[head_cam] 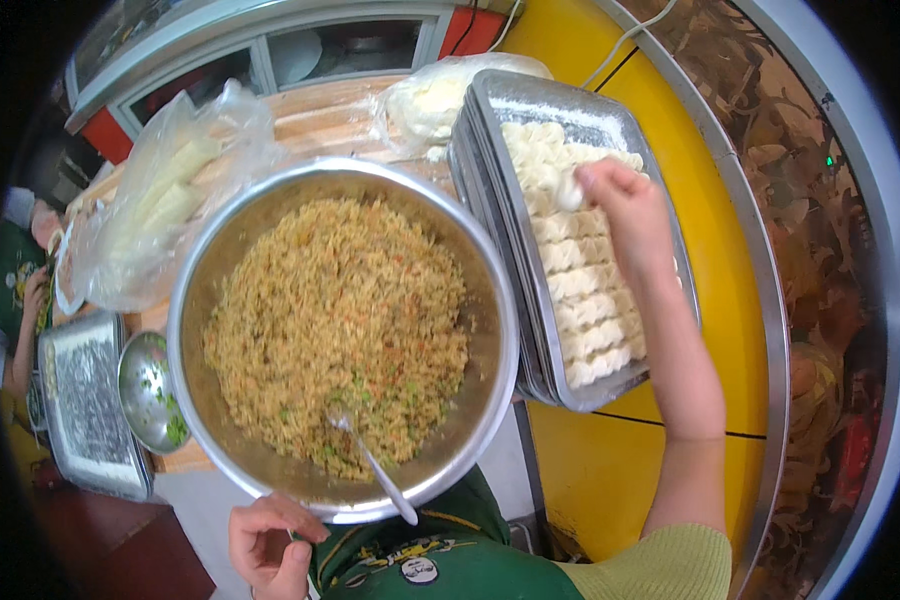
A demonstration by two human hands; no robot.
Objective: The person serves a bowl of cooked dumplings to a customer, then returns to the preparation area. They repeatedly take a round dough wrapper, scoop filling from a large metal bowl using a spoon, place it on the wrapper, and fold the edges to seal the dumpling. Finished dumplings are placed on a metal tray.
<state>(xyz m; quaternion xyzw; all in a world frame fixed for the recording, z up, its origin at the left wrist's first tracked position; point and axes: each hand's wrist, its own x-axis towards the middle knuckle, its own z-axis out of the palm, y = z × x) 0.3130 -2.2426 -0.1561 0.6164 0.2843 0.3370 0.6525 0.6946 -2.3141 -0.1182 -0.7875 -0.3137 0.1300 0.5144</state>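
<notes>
My right hand (pixel 634 214) pinches a small white dumpling (pixel 569 191) above a metal tray (pixel 600 124). Pleated dumplings (pixel 581 281) fill much of that tray in close rows, and flour dusts its far end. By the near rim of a large steel bowl (pixel 504 360), my left hand (pixel 274 544) is held with its fingers curled and apart, nothing visible in it. Seasoned rice filling (pixel 337 322) with bits of green and orange is heaped in the bowl. A metal spoon (pixel 382 480) leans on the near rim, its head in the filling.
Clear plastic bags of dough lie at the back left (pixel 169 195) and back centre (pixel 435 94). To the left, a small steel bowl (pixel 139 405) with chopped greens sits beside floured trays (pixel 94 397). Another person's hand (pixel 36 292) shows at far left. A yellow wall (pixel 720 337) borders the right.
</notes>
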